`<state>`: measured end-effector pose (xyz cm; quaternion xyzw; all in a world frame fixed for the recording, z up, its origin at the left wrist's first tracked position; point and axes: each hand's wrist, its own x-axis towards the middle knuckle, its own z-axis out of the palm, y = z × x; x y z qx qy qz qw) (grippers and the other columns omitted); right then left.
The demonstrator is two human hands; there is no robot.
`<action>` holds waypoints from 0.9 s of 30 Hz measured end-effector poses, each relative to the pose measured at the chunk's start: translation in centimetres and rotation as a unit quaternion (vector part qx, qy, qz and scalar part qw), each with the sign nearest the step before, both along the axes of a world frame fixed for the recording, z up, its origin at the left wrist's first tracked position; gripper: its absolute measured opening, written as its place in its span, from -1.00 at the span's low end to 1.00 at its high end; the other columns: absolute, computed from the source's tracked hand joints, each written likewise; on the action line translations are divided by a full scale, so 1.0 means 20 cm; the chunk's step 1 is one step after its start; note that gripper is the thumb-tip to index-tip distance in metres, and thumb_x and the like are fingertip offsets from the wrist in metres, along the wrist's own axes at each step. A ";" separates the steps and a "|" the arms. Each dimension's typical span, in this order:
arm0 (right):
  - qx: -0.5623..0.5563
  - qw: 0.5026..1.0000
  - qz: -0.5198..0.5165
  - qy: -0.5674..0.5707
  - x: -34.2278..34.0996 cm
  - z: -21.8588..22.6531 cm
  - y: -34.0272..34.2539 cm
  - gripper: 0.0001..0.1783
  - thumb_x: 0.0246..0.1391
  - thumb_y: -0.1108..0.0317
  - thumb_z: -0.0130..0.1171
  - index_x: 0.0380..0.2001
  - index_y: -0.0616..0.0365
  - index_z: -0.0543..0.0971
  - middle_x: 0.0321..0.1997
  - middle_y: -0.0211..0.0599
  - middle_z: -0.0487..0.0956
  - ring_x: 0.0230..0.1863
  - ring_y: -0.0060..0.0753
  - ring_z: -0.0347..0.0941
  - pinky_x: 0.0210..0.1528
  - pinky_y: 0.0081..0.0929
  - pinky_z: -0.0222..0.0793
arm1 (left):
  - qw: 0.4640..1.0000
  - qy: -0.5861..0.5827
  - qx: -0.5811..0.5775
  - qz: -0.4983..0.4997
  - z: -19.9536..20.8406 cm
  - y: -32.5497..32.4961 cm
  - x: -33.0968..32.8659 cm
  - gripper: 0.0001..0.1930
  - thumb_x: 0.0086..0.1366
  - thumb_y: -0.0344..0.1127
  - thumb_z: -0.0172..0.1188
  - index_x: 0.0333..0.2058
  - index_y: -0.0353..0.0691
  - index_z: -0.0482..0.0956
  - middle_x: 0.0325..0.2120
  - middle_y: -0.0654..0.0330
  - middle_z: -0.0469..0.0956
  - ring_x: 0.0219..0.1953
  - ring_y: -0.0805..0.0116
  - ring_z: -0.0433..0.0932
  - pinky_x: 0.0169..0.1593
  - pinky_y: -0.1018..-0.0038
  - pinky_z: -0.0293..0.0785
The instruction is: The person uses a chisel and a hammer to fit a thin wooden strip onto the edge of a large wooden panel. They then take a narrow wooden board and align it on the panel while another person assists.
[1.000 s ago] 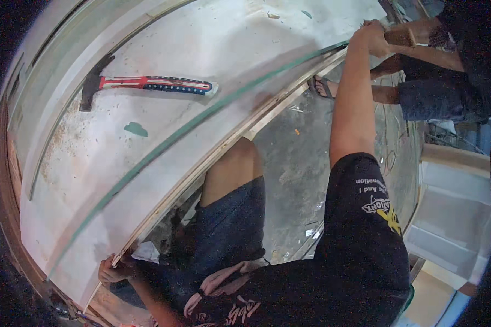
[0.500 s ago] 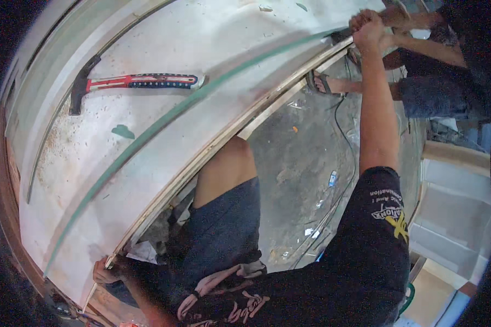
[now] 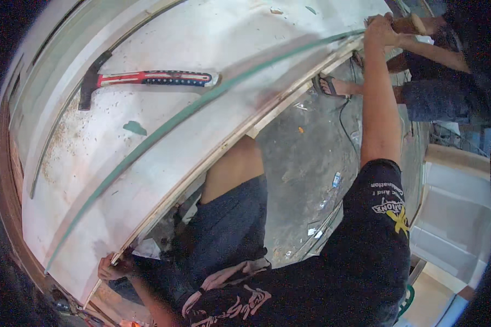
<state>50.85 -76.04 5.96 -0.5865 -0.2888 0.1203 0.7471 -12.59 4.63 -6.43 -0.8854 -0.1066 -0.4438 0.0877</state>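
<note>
A long white panel point(image 3: 213, 128) lies in front of me, with a thin wooden strip point(image 3: 223, 147) along its near edge. My left hand point(image 3: 116, 267) is closed around the strip's near-left end. My right arm reaches to the strip's far-right end, where my right hand point(image 3: 380, 31) is closed; its grip is partly hidden. Another person's hands and forearms point(image 3: 428, 52) are right beside it. A long narrow green strip point(image 3: 163, 128) runs over the panel, roughly along the same edge, its far end reaching my right hand.
A hammer point(image 3: 153, 78) with a red, white and blue handle lies on the panel, near a small green scrap point(image 3: 135, 128). Below the edge, the concrete floor point(image 3: 294, 169) has litter and a dark cable. The other person's sandalled foot point(image 3: 333, 86) is close by. Pale boxy furniture point(image 3: 447, 207) stands at right.
The whole view has shifted slightly, moving the panel and hammer to the right. The wooden strip now shows as a narrower band along the edge. Both my hands remain at its ends.
</note>
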 end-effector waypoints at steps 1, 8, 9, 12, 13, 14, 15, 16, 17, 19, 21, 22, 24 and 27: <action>-0.047 0.999 -0.007 -0.011 -0.04 0.06 0.00 -0.54 0.05 0.09 0.33 -0.12 0.10 0.42 -0.19 -0.29 0.43 -0.12 -0.42 0.32 0.03 -0.40 0.29 | 1.000 0.000 0.016 -0.001 0.00 0.00 0.00 -0.52 0.30 0.29 0.06 -0.49 -0.01 0.46 -0.55 0.35 0.46 -0.41 0.27 0.50 -0.20 0.27 0.28; -0.621 0.706 0.065 -0.335 -0.20 0.37 0.18 -0.36 -0.09 0.19 0.50 -0.04 0.13 0.35 -0.06 -0.27 0.41 -0.04 -0.53 0.33 0.02 -0.45 0.33 | 0.999 0.033 0.021 0.019 0.01 0.03 -0.06 -0.47 0.34 0.32 -0.05 -0.51 0.00 0.48 -0.55 0.36 0.47 -0.41 0.27 0.50 -0.18 0.26 0.30; -0.623 0.705 0.061 -0.333 -0.20 0.40 0.22 -0.36 -0.09 0.19 0.50 -0.04 0.13 0.35 -0.06 -0.27 0.41 -0.04 -0.53 0.33 0.02 -0.45 0.33 | 0.998 0.057 0.010 0.010 0.02 0.03 -0.07 -0.47 0.35 0.31 -0.06 -0.52 0.00 0.48 -0.55 0.35 0.47 -0.41 0.27 0.50 -0.18 0.26 0.30; -0.370 0.805 0.198 -0.420 -0.14 0.39 0.34 -0.54 -0.01 0.03 0.39 -0.23 0.06 0.42 -0.33 -0.34 0.39 -0.37 -0.48 0.27 -0.30 -0.44 0.26 | 0.995 0.095 0.005 -0.006 0.04 0.03 -0.10 -0.47 0.35 0.31 -0.08 -0.52 0.00 0.48 -0.55 0.35 0.49 -0.40 0.26 0.52 -0.18 0.26 0.30; -0.273 0.819 0.239 -0.444 -0.10 0.38 0.38 -0.58 0.02 -0.02 0.35 -0.30 0.03 0.45 -0.42 -0.37 0.38 -0.48 -0.46 0.25 -0.40 -0.44 0.24 | 0.995 0.095 0.007 -0.006 0.02 0.06 -0.13 -0.47 0.35 0.31 -0.08 -0.52 0.00 0.48 -0.55 0.35 0.49 -0.40 0.26 0.52 -0.18 0.26 0.30; -0.171 0.824 0.278 -0.463 -0.08 0.37 0.40 -0.59 0.05 -0.08 0.31 -0.36 0.01 0.47 -0.50 -0.39 0.37 -0.58 -0.44 0.23 -0.51 -0.44 0.22 | 0.997 0.068 0.017 0.022 -0.03 0.10 -0.16 -0.46 0.35 0.32 -0.09 -0.53 0.00 0.48 -0.56 0.35 0.48 -0.40 0.26 0.52 -0.20 0.25 0.31; -0.170 0.825 0.277 -0.462 -0.07 0.36 0.37 -0.59 0.05 -0.08 0.31 -0.36 0.01 0.47 -0.50 -0.39 0.37 -0.58 -0.44 0.23 -0.51 -0.44 0.22 | 0.998 0.040 0.024 0.048 -0.05 0.12 -0.16 -0.45 0.35 0.33 -0.09 -0.53 0.00 0.47 -0.57 0.36 0.48 -0.40 0.26 0.52 -0.21 0.25 0.31; -0.202 0.803 0.269 -0.491 -0.07 0.35 0.33 -0.55 0.02 -0.10 0.33 -0.30 0.01 0.48 -0.44 -0.37 0.40 -0.51 -0.41 0.27 -0.44 -0.39 0.26 | 0.998 0.040 0.026 0.048 -0.06 0.15 -0.18 -0.45 0.35 0.33 -0.09 -0.53 0.00 0.47 -0.57 0.36 0.48 -0.40 0.26 0.52 -0.21 0.25 0.31; -0.233 0.780 0.261 -0.519 -0.07 0.33 0.28 -0.51 0.00 -0.12 0.35 -0.24 0.01 0.48 -0.37 -0.35 0.43 -0.44 -0.37 0.31 -0.37 -0.35 0.30 | 0.997 0.048 0.037 0.043 -0.07 0.17 -0.20 -0.45 0.34 0.33 -0.08 -0.53 0.00 0.47 -0.58 0.35 0.48 -0.42 0.26 0.52 -0.21 0.24 0.31; -0.296 0.726 0.245 -0.571 -0.07 0.32 0.18 -0.40 -0.05 -0.17 0.39 -0.12 0.02 0.48 -0.24 -0.32 0.48 -0.29 -0.31 0.38 -0.22 -0.26 0.37 | 0.997 0.056 0.045 0.038 -0.07 0.16 -0.20 -0.45 0.34 0.34 -0.08 -0.54 0.00 0.47 -0.58 0.35 0.48 -0.43 0.26 0.52 -0.22 0.24 0.31; -0.294 0.757 0.273 -0.516 0.00 0.31 0.13 -0.39 -0.06 -0.15 0.41 -0.10 0.03 0.49 -0.21 -0.31 0.49 -0.23 -0.29 0.40 -0.17 -0.22 0.38 | 0.999 0.030 0.023 0.034 -0.10 0.13 -0.16 -0.45 0.34 0.34 -0.06 -0.54 0.00 0.47 -0.59 0.35 0.47 -0.44 0.26 0.51 -0.23 0.25 0.31; -0.295 0.785 0.300 -0.455 0.02 0.33 0.09 -0.38 -0.06 -0.13 0.42 -0.08 0.03 0.50 -0.17 -0.30 0.50 -0.16 -0.28 0.41 -0.11 -0.18 0.40 | 0.999 0.030 0.015 0.032 -0.10 0.10 -0.13 -0.45 0.34 0.34 -0.06 -0.54 0.00 0.47 -0.59 0.35 0.47 -0.44 0.26 0.51 -0.23 0.25 0.31; -0.211 0.891 0.337 -0.219 0.03 0.36 0.05 -0.39 -0.04 -0.10 0.41 -0.06 0.06 0.49 -0.14 -0.28 0.49 -0.07 -0.25 0.41 -0.03 -0.13 0.37 | 1.000 0.018 0.005 0.005 -0.12 0.03 -0.07 -0.48 0.33 0.31 -0.02 -0.53 -0.01 0.47 -0.60 0.35 0.46 -0.44 0.27 0.51 -0.24 0.26 0.31; -0.075 0.985 0.145 -0.057 -0.12 0.31 0.07 -0.28 -0.04 -0.19 0.30 0.03 0.09 0.43 -0.02 -0.21 0.46 0.00 -0.16 0.39 0.07 -0.05 0.32 | 0.999 0.036 -0.012 -0.002 -0.17 -0.03 -0.02 -0.49 0.33 0.29 0.01 -0.52 -0.03 0.49 -0.61 0.34 0.46 -0.45 0.26 0.51 -0.29 0.29 0.31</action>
